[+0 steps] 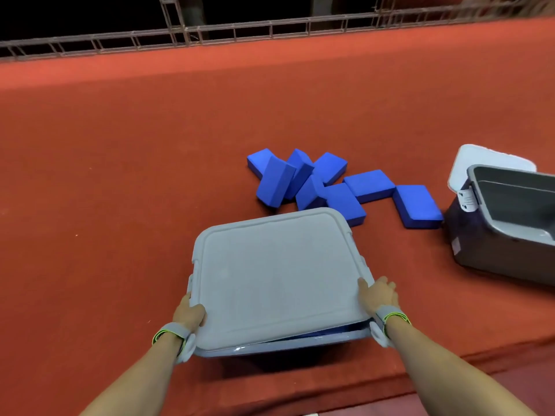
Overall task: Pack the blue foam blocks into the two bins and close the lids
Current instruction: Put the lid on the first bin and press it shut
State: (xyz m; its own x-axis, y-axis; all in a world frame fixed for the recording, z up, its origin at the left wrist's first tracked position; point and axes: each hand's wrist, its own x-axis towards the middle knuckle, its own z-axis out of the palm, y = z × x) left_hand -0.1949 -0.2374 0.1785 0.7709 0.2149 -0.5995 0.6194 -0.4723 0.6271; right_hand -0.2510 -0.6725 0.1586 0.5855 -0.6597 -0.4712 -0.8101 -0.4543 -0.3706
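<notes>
Left hand (189, 313): you grip the grey lid (279, 274) at its 8 o'clock corner.
Right hand (379, 295): you clasp the lid's 4 o'clock edge.
Near bin (270, 345): lid sits tilted, front gap showing.
Blue foam blocks (330, 184): scattered at 12 o'clock.
Second bin (507, 223): open, at 2 o'clock; its label seems unreadable.

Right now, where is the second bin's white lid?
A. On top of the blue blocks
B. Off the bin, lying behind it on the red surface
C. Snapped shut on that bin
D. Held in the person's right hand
B: the white lid lies on the red surface behind the open grey bin, whose empty inside shows; both hands are on the near bin's grey lid.
</notes>
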